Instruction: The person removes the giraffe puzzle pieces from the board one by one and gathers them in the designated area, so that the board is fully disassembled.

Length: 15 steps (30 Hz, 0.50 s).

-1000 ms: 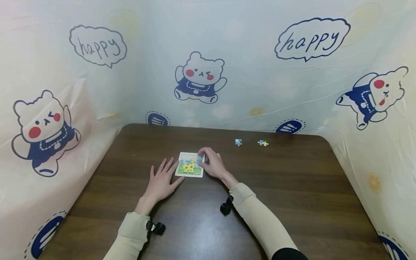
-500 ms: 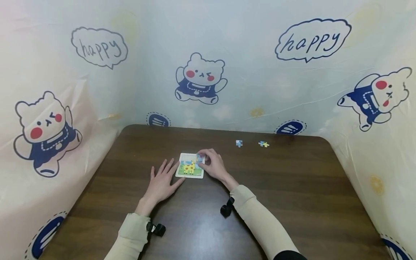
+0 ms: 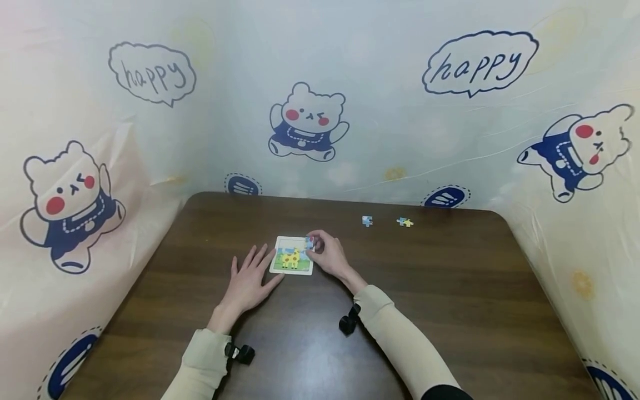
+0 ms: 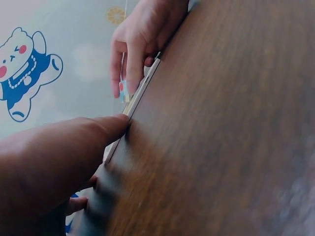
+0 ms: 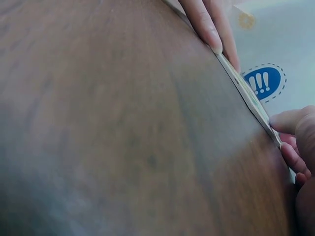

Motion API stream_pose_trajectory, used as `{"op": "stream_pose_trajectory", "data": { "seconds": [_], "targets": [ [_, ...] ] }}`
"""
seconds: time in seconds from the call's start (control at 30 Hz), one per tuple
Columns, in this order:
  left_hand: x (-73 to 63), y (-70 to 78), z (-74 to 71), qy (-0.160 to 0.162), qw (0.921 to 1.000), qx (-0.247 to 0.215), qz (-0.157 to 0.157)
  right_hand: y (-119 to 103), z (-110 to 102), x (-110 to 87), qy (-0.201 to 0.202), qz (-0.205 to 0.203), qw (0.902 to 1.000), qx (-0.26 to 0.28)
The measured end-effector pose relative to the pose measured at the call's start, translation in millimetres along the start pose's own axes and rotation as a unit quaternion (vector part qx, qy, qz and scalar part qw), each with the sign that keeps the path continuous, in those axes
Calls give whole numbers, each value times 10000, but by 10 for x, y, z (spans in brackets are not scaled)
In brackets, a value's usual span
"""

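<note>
A small white-framed jigsaw puzzle board (image 3: 296,273) lies on the table, with a yellow giraffe picture (image 3: 290,259) in its lower part. The top left of its inside is pale, without picture. My left hand (image 3: 247,284) is spread flat at its left side, thumb and fingertips touching the frame. At the upper right corner my right hand (image 3: 331,256) pinches a blue puzzle piece (image 3: 309,243) between thumb and fingers. In the left wrist view that piece (image 4: 123,89) stands tilted just over the board (image 4: 142,86). Fingers partly cover it in the head view.
Two loose puzzle pieces lie near the table's far edge: a blue one (image 3: 367,221) and a blue-and-yellow one (image 3: 405,222). The brown table (image 3: 450,300) meets a printed curtain (image 3: 380,122) at the back and sides.
The puzzle piece in my right hand has shifted slightly and turned in the fingers at the board's upper right corner. My left hand and the loose pieces have stayed put.
</note>
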<state>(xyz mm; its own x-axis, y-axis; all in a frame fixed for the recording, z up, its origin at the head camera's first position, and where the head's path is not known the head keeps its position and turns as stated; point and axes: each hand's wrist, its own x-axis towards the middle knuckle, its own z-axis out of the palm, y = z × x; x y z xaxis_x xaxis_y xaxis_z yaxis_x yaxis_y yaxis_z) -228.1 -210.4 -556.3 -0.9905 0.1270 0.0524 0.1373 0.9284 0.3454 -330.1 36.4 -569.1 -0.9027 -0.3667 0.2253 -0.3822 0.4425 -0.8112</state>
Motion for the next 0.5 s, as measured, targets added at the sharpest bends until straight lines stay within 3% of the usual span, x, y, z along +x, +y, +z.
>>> {"op": "stream_pose_trajectory", "data": {
  "seconds": [0.27,0.5],
  "targets": [
    [7,9,-12,-62,10000,-18,-34,-14,-53,-6,43,280,9984,492],
    [40,8,-27,-88,9999,-77,-58,33,-343,-27,289,347,9954,848]
  ]
}}
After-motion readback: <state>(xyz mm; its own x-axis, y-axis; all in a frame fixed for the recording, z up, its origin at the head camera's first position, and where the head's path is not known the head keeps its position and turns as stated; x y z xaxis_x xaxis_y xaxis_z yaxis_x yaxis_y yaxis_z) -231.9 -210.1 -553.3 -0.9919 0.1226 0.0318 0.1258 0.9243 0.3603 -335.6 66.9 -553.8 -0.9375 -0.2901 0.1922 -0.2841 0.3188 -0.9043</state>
